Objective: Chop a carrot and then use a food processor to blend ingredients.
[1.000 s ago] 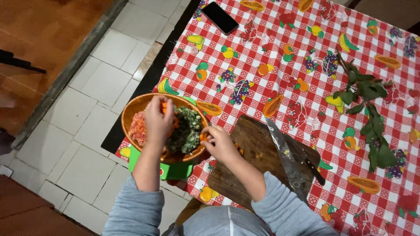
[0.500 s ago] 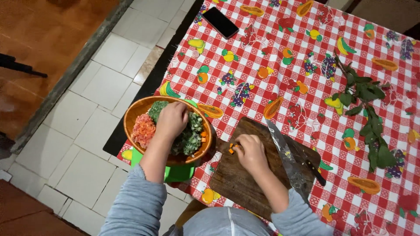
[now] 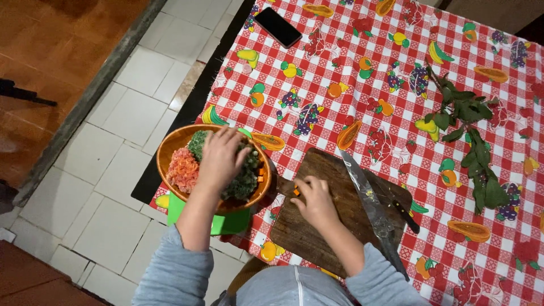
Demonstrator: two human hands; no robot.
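My left hand (image 3: 222,158) rests flat on the chopped greens in a round brown bowl (image 3: 168,148) that also holds chopped orange carrot (image 3: 182,169). The bowl sits at the table's near left edge on a green item (image 3: 224,222). My right hand (image 3: 316,199) is on a dark wooden cutting board (image 3: 340,187), fingertips pinching small orange carrot bits (image 3: 296,191). A large knife (image 3: 371,203) lies on the board to the right of that hand, black handle (image 3: 407,216) toward the right.
A red-and-white checked tablecloth (image 3: 351,62) with fruit prints covers the table. Leafy green sprigs (image 3: 473,139) lie at the right. A black phone (image 3: 277,26) lies at the far edge. White floor tiles (image 3: 113,130) and wood flooring are to the left.
My right hand has moved from the bowl's rim back onto the cutting board. My left hand shifted from the bowl's middle to lie over the greens.
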